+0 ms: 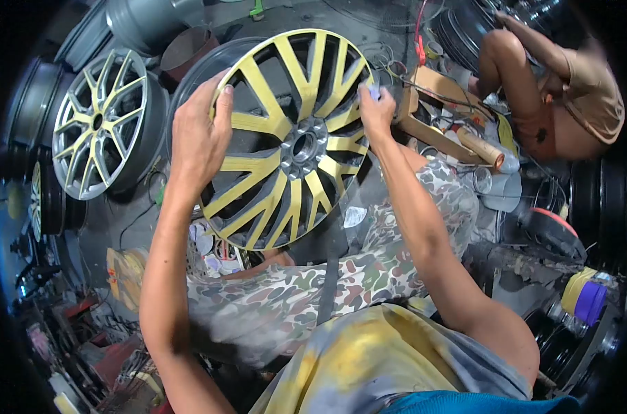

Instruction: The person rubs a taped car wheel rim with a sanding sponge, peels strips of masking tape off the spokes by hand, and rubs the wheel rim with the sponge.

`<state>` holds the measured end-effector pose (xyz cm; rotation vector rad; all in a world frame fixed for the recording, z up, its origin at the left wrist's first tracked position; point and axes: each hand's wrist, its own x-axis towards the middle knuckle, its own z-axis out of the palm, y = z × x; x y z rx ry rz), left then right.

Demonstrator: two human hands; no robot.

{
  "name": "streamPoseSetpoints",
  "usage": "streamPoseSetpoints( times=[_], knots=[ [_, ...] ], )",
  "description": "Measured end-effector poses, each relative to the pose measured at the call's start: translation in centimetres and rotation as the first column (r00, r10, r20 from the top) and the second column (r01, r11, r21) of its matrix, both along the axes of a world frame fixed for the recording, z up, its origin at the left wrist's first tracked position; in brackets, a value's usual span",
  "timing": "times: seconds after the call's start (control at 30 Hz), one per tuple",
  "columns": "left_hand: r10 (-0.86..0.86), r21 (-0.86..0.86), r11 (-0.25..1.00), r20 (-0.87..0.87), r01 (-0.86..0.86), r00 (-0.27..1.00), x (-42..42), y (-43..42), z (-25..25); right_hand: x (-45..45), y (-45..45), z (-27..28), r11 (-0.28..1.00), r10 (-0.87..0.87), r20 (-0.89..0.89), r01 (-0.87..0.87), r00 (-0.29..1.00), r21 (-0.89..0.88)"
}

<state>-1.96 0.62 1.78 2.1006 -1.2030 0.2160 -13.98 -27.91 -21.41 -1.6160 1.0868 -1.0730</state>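
Note:
A large wheel rim (304, 146) with yellow-faced spokes and dark gaps is tilted up in front of my lap. My left hand (201, 134) grips its upper left edge, the thumb on the front side and the fingers wrapped behind. At the right edge of the rim, my right hand (377, 110) pinches a small pale purple piece (374, 92) near a spoke's outer end. My camouflage-clad legs (293, 297) lie below the rim.
Another yellow and silver wheel (99, 124) stands at the left, near grey rims (144, 24). A cardboard box (438, 103) with tools lies right of my right hand. Another person (558, 90) crouches at the upper right. Purple and yellow rolls (590, 301) sit lower right.

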Motion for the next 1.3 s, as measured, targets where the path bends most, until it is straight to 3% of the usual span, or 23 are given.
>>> streamPoseSetpoints(
  times=[0.07, 0.13, 0.17, 0.27, 0.3, 0.33, 0.37, 0.4, 0.47, 0.53, 0.57, 0.8, 1.0, 1.07, 1.13, 1.17, 1.27, 1.3],
  knots=[
    [0.006, -0.013, 1.000, -0.026, -0.007, 1.000, -0.1, 0.3, -0.1, -0.5, -0.1, 0.3, 0.997, 0.065, 0.065, -0.067, 0.996, 0.034],
    [0.003, -0.009, 1.000, -0.043, -0.004, 0.999, -0.1, 0.1, 0.1, -0.6, -3.1, 0.8, 0.989, 0.144, -0.086, -0.142, 0.986, 0.035],
    [-0.016, -0.010, 1.000, -0.044, 0.015, 0.999, 0.1, 0.0, 0.0, -0.3, -3.5, 1.2, 0.980, 0.146, 0.073, -0.154, 0.987, 0.123],
    [-0.008, -0.024, 1.000, -0.073, 0.006, 0.997, 0.0, -0.1, 0.2, -0.3, -1.2, 0.9, 0.991, 0.071, -0.061, -0.063, 0.996, 0.120],
    [-0.007, -0.038, 0.999, -0.054, 0.005, 0.999, 0.3, -0.1, -0.2, -1.3, -1.0, -0.5, 0.982, 0.173, -0.072, -0.166, 0.982, 0.089],
    [-0.002, -0.044, 0.999, -0.049, 0.000, 0.999, 0.4, -0.1, 0.1, -2.0, 0.0, 0.7, 0.948, 0.252, 0.048, -0.257, 0.966, 0.188],
    [-0.004, -0.044, 0.999, -0.058, 0.002, 0.998, 0.2, -0.1, 0.2, -1.9, -0.5, 2.5, 0.952, 0.257, -0.022, -0.249, 0.966, 0.178],
    [-0.013, -0.038, 0.999, -0.072, 0.010, 0.997, 0.1, -0.1, 0.1, -2.1, -1.1, 3.7, 0.956, 0.254, -0.094, -0.236, 0.963, 0.174],
    [-0.038, -0.044, 0.998, -0.022, 0.037, 0.999, 0.1, -0.2, -0.4, -0.3, -3.8, 2.7, 0.950, 0.211, 0.075, -0.223, 0.975, 0.219],
    [-0.017, -0.044, 0.999, -0.065, 0.015, 0.998, 0.1, -0.4, 0.0, 0.1, -2.0, 1.8, 0.977, 0.098, 0.023, -0.100, 0.995, 0.189],
    [-0.012, -0.031, 0.999, -0.033, 0.011, 0.999, 0.1, -0.4, 0.1, 0.2, -1.9, 0.2, 0.997, 0.026, -0.102, -0.018, 0.994, 0.079],
    [-0.016, -0.038, 0.999, -0.058, 0.013, 0.998, -0.1, -0.5, 0.0, -0.6, -3.8, -0.7, 0.995, 0.085, -0.126, -0.078, 0.988, 0.064],
    [-0.002, -0.017, 1.000, -0.058, 0.001, 0.998, -0.3, -0.7, 0.3, 0.8, -4.0, 0.9, 0.998, -0.036, -0.178, 0.027, 0.983, -0.053],
    [0.005, -0.016, 1.000, -0.052, -0.006, 0.999, -0.2, -0.5, 0.7, 0.1, -3.3, 1.5, 1.000, -0.008, -0.189, 0.004, 0.982, -0.019],
    [0.000, -0.001, 1.000, -0.068, 0.000, 0.998, -0.4, -0.4, 0.2, -1.6, -3.8, 2.7, 0.926, 0.283, -0.066, -0.255, 0.957, 0.280],
    [-0.022, -0.015, 1.000, -0.049, 0.021, 0.999, 0.0, -0.5, -0.1, -1.2, -5.1, 1.9, 0.937, 0.292, -0.049, -0.275, 0.955, 0.215],
    [-0.022, -0.026, 0.999, -0.031, 0.022, 0.999, 0.2, -0.7, 0.0, -0.7, -2.4, 3.0, 0.994, 0.104, -0.109, -0.099, 0.989, 0.055],
    [-0.015, -0.019, 1.000, -0.033, 0.014, 0.999, 0.1, -0.6, 0.1, -0.6, -2.5, -0.1, 0.994, 0.081, -0.167, -0.092, 0.983, -0.058]
  ],
)
